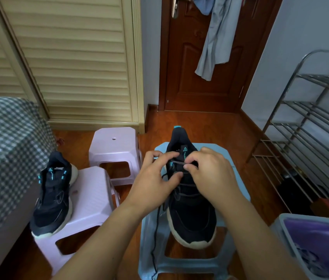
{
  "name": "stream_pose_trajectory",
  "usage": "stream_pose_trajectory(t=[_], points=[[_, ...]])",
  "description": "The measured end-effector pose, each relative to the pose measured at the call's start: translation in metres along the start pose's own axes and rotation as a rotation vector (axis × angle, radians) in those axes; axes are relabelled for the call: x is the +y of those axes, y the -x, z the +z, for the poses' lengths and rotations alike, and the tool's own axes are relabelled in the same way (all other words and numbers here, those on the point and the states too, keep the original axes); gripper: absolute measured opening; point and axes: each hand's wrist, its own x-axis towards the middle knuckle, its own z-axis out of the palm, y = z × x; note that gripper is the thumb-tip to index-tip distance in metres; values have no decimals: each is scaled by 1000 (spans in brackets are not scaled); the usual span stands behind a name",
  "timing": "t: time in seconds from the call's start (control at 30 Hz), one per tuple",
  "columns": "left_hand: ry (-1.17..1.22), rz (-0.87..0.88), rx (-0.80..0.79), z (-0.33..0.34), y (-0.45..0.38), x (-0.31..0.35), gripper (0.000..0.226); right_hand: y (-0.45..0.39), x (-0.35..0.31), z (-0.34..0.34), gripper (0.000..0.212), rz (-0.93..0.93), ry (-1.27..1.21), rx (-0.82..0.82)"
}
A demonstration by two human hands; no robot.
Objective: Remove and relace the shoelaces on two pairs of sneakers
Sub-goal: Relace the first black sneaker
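A black sneaker point(189, 215) with a cream sole stands on a pale blue stool point(181, 265), toe towards me. Its dark shoelace point(155, 235) crosses the lower eyelets, and one loose end hangs down over the stool's front. My left hand point(153, 180) pinches the lace at the upper left eyelets. My right hand point(210, 172) pinches a lace end near the tongue. A second black sneaker point(53, 197) with teal accents rests without laces on a lilac stool point(91, 201) to the left.
Another lilac stool point(115, 146) stands behind the first. A checked bedspread point(4, 150) fills the left edge. A metal shoe rack point(309, 138) lines the right wall, with a grey bin point(292, 239) holding a purple bag at lower right. A brown door point(200, 57) is ahead.
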Motion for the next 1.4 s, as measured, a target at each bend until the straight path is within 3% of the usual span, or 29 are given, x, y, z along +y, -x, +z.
stream_pose_trajectory(t=[0.07, 0.13, 0.23, 0.3, 0.33, 0.4, 0.47, 0.5, 0.6, 0.7, 0.77, 0.87, 0.97, 1.07, 1.23, 1.3, 1.4], points=[[9, 1, -4, 1, 0, 0, 52, 0, 1, 3, 7, -1, -40, 39], [15, -5, -3, 2, 0, 0, 54, 0, 4, 0, 10, 39, -133, 201], [39, -31, -14, 2, 0, 1, 53, -3, 27, -22, 8, 401, -374, 561], [54, -26, -30, 3, 1, 3, 53, -2, 48, -28, 13, 644, -610, 668], [64, -31, -39, 3, 1, 3, 53, 0, 55, -26, 17, 705, -646, 622], [106, -60, -51, 1, 0, 2, 52, 1, 61, -15, 16, 709, -480, 344], [144, -77, -75, -2, 0, 2, 52, 5, 53, -10, 13, 579, -149, 103], [158, -80, -91, -2, 1, 2, 54, 5, 48, -10, 26, 447, -60, 70], [210, -83, -111, -1, 4, 6, 62, 4, 24, -8, 39, 103, -174, 135], [197, -67, -109, 3, 5, 7, 67, 6, 11, 12, 44, -99, -125, 135], [169, -54, -106, 2, 6, 5, 69, 4, 10, 22, 39, -147, -131, 177], [122, -58, -98, 2, 6, 7, 69, 0, 11, 25, 13, -171, -120, 320], [94, -70, -98, 2, 7, 7, 69, 1, 7, 28, 4, -196, -73, 324], [90, -79, -105, 1, 7, 7, 68, 1, 8, 16, 12, -87, -165, 406], [44, -93, -116, 0, 6, 7, 67, 0, 37, -14, 8, 438, -368, 550], [46, -93, -116, -2, 5, 7, 66, 4, 41, -9, 9, 505, -358, 460], [61, -97, -98, -10, 3, 8, 66, 7, 49, -4, 5, 452, -331, 137]])
